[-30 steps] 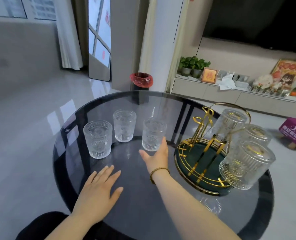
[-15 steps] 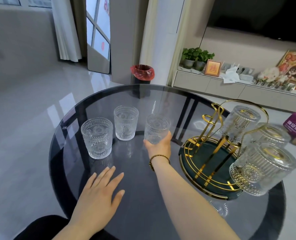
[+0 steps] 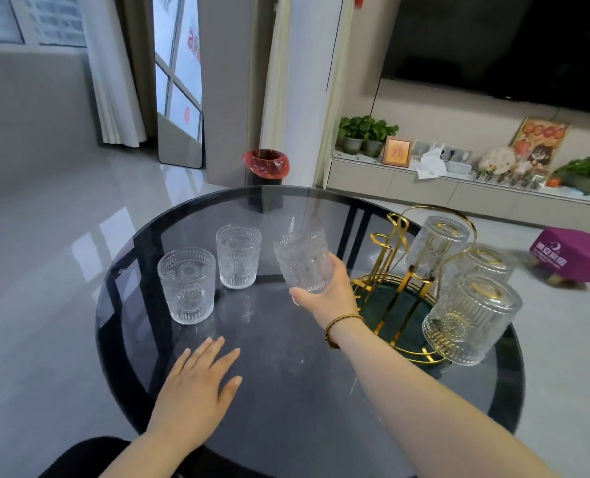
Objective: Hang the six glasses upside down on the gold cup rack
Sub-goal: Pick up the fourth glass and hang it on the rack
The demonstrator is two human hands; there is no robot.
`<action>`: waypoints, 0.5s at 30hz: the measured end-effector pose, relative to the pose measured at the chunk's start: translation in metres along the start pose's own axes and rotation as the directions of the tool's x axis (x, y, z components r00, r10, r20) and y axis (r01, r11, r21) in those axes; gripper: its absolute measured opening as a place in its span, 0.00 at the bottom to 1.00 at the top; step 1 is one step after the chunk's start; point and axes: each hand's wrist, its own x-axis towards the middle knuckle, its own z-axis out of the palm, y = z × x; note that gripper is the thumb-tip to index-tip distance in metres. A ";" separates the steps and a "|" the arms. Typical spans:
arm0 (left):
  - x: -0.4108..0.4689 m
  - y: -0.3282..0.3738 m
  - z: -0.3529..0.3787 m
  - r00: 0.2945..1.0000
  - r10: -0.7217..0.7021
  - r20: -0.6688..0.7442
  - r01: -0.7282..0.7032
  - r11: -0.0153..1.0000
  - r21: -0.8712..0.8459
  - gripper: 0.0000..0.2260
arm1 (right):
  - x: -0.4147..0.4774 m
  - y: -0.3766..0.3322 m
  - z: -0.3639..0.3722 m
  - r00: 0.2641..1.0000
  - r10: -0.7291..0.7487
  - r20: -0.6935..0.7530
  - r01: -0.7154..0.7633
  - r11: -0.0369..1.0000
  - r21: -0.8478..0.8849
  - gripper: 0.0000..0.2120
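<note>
My right hand [image 3: 328,291] grips an embossed clear glass [image 3: 300,258], lifted just off the round dark glass table [image 3: 286,374] and tilted slightly left. Two more upright glasses stand to its left: a near one [image 3: 187,285] and a farther one [image 3: 238,256]. The gold cup rack [image 3: 395,298] on a green tray stands to the right. It carries three glasses upside down: a far one [image 3: 436,244], a middle one [image 3: 478,267] and a near one [image 3: 473,320]. My left hand [image 3: 197,384] lies flat on the table, fingers apart.
The table's rim curves close to the rack on the right. Beyond the table stand a red-lined bin [image 3: 266,165], a low TV shelf [image 3: 442,188] with plants and ornaments, and a purple stool [image 3: 573,257] on the floor.
My right hand reached the rightmost upright glass, closed on it and raised it off the table. My left hand stayed flat in place.
</note>
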 end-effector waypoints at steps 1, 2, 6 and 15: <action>0.000 0.002 0.000 1.000 0.015 0.012 -0.015 1.000 0.004 0.21 | -0.001 -0.006 -0.010 1.000 -0.006 0.020 0.008 0.998 -0.064 0.39; 0.001 0.006 -0.001 0.999 0.044 0.004 -0.044 0.999 0.000 0.21 | -0.002 -0.012 -0.019 0.999 -0.026 0.035 0.030 0.990 -0.136 0.42; 0.009 0.033 -0.012 0.975 0.192 -0.115 -0.200 0.978 -0.063 0.19 | -0.009 -0.037 -0.053 0.982 -0.165 0.089 0.186 0.924 -0.336 0.41; 0.049 0.091 -0.006 0.926 0.375 -0.043 -0.378 0.921 -0.098 0.22 | 0.005 -0.100 -0.127 0.965 -0.241 0.105 0.263 0.882 -0.390 0.37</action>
